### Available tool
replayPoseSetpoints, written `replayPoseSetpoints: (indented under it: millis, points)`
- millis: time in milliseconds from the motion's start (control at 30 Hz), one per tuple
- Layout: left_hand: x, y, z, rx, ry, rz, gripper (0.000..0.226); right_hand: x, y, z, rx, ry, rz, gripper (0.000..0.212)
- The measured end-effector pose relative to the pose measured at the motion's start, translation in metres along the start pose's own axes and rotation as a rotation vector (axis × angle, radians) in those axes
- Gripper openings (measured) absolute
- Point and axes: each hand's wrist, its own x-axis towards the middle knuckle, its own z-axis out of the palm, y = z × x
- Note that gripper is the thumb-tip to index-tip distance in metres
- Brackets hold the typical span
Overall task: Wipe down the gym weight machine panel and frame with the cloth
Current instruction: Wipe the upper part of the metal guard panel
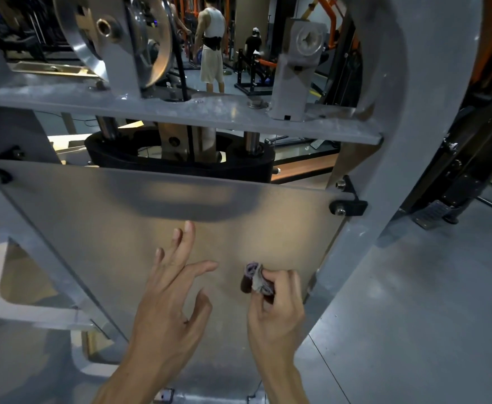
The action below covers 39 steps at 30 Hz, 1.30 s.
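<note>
Two people stand in the background beyond the machine, one (212,45) in a pale top and shorts with a dark belt, the other (253,43) in dark clothes farther back, among orange and black racks (331,18). Nearer, a shiny metal pulley wheel (148,36) sits above a grey crossbar (180,110), and below that bar a black weight block (180,158) rides on two bright guide rods. Black brackets with bolts (347,206) pin the panel's upper corners to the frame, and the right-hand one sits well above the cloth. Grey floor (414,301) spreads to the right. The cloth (256,278) is bunched into a small wad (purplish and grey, with a darker fold below) and pressed against the lower right part of the panel (107,217), near its right edge. The right hand (277,304) grips it, fingers curled round the wad from behind. The left hand (174,290) is beside it, apart from the cloth, fingers spread and relaxed over the middle of the panel; whether they touch the surface I cannot tell. The panel is flat, frosted and translucent, with a dull sheen and a dark shadow across its top. The frame (399,170) is thick grey painted metal, curving up on the right and slanting down on the left.
</note>
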Motion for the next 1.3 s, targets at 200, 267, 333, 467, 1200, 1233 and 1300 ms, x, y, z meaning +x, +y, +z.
replayPoseSetpoints:
  millis: [200, 267, 333, 467, 1200, 1233, 1300]
  points:
    - [-0.009, -0.004, -0.019, 0.005, 0.01, -0.034, 0.033, 0.002, 0.017, -0.016, 0.01, 0.026, 0.037, 0.039]
    - [-0.015, -0.007, -0.025, -0.029, 0.042, -0.095, 0.036, 0.005, 0.026, -0.027, 0.018, 0.082, 0.082, 0.037]
    - [-0.019, -0.012, -0.032, -0.055, 0.07, -0.127, 0.032, 0.007, 0.026, -0.032, 0.006, 0.116, 0.084, 0.036]
    - [-0.022, -0.02, -0.049, -0.101, 0.096, -0.154, 0.032, 0.003, 0.007, -0.019, -0.011, 0.178, 0.08, 0.042]
    - [-0.049, -0.11, -0.112, -0.224, 0.119, -0.285, 0.044, -0.019, -0.044, 0.032, -0.017, 0.322, 0.198, 0.052]
    - [-0.05, -0.112, -0.114, -0.23, 0.119, -0.295, 0.044, -0.022, -0.046, 0.038, -0.014, 0.319, 0.204, 0.051]
    - [-0.05, -0.116, -0.118, -0.222, 0.118, -0.289, 0.044, -0.027, -0.052, 0.052, 0.01, 0.296, 0.194, 0.041]
